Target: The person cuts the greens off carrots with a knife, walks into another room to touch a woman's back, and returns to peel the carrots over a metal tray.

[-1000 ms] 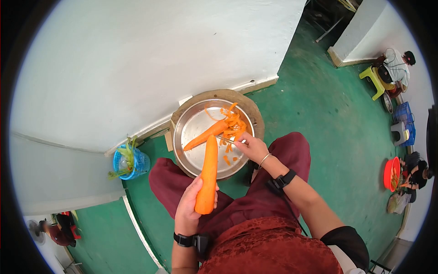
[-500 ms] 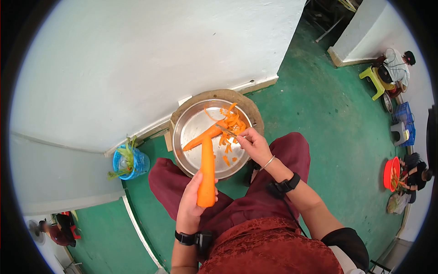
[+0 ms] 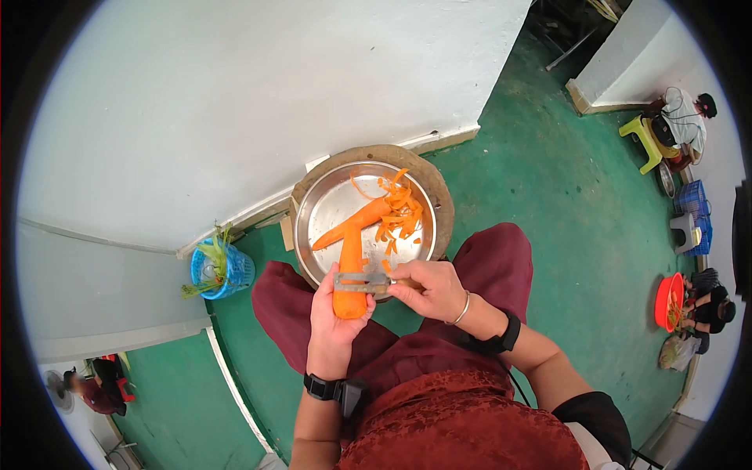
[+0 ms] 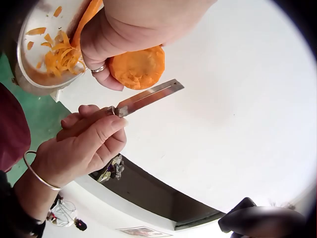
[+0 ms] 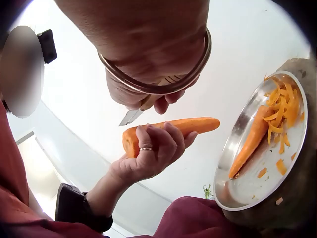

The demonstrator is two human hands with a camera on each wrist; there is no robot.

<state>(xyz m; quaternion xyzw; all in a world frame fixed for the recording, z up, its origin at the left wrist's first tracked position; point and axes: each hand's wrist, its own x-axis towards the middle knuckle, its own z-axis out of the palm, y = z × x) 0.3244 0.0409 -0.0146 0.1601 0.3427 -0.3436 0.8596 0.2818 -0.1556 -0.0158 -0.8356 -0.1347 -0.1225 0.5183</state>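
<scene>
My left hand [image 3: 334, 323] grips a peeled-looking carrot [image 3: 352, 251] near its thick end, the narrow end pointing away over the basin. In the left wrist view the carrot's blunt end [image 4: 137, 68] faces the camera. My right hand [image 3: 435, 288] holds a slotted metal peeler [image 4: 151, 96] by its wooden handle, its blade across the thick part of the carrot in the head view. Whether blade and carrot touch is unclear. A second carrot [image 3: 350, 223] lies in the steel basin [image 3: 317, 196] beside a heap of orange peelings [image 5: 282, 106].
The basin stands on a round wooden block [image 3: 442, 192] against the white wall. A blue basket [image 3: 242, 270] with green stalks is at the left. Far right are a seated person, a yellow stool [image 3: 644, 146], blue crates and a red tub [image 3: 668, 301] by another person.
The peeler has moved from over the basin back toward my body, to the carrot's thick end. My left hand and its carrot have shifted slightly, and the carrot stands more upright in the head view.
</scene>
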